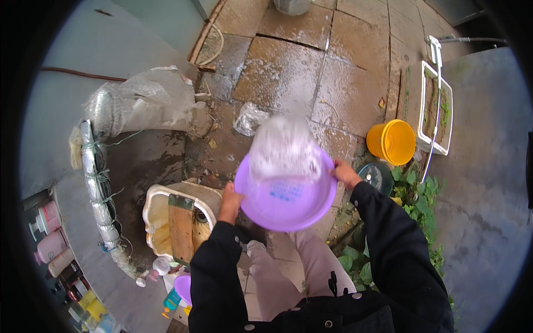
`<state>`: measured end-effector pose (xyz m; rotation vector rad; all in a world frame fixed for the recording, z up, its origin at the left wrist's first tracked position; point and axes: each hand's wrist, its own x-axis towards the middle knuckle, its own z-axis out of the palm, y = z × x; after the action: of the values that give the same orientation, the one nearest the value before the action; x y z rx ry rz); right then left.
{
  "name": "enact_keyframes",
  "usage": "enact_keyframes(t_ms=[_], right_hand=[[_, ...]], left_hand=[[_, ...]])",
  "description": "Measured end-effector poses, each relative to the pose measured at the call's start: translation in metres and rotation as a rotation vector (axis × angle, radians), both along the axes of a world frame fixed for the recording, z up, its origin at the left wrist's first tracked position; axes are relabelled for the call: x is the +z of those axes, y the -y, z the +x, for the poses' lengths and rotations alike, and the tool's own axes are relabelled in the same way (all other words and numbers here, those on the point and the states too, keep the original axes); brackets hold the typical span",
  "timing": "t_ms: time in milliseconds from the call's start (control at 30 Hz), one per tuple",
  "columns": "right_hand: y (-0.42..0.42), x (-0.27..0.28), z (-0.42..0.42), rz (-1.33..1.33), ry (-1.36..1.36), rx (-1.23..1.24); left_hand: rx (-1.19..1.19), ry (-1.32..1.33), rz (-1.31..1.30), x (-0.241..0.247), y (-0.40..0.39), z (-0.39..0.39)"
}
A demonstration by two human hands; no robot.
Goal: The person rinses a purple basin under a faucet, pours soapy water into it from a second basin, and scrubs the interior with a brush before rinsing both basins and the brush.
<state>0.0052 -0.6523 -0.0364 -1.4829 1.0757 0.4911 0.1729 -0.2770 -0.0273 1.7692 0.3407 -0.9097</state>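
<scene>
A purple plastic basin (pixel 287 212) is held out before me by its rim. My left hand (pixel 231 204) grips the rim at the left, and my right hand (pixel 345 174) grips it at the upper right. Water (pixel 285 147), blurred by motion, pours over the basin's far edge towards the paving. Blue print marks the basin's bottom. Close to my right hand lies a dark round lid or shallow vessel (pixel 376 178), partly hidden by my sleeve.
Wet paving slabs (pixel 287 70) stretch ahead. At left stand a ceramic sink (pixel 156 224) with a board across it and a foil-wrapped pipe (pixel 98 187). A yellow bucket (pixel 397 141), a white planter (pixel 447 120) and leafy plants (pixel 416 200) are at right. Crumpled plastic (pixel 250 119) lies ahead.
</scene>
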Motion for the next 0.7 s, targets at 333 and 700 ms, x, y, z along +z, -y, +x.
enact_keyframes(t_ms=[333,700], right_hand=[[0.034,0.073,0.019,-0.159,0.343,-0.221],[-0.089,0.082,-0.065,-0.145,0.407,-0.355]], left_hand=[[-0.057,0.223,-0.120,0.053,0.075,0.056],[-0.142,0.275,-0.201,0.080,-0.028,0.018]])
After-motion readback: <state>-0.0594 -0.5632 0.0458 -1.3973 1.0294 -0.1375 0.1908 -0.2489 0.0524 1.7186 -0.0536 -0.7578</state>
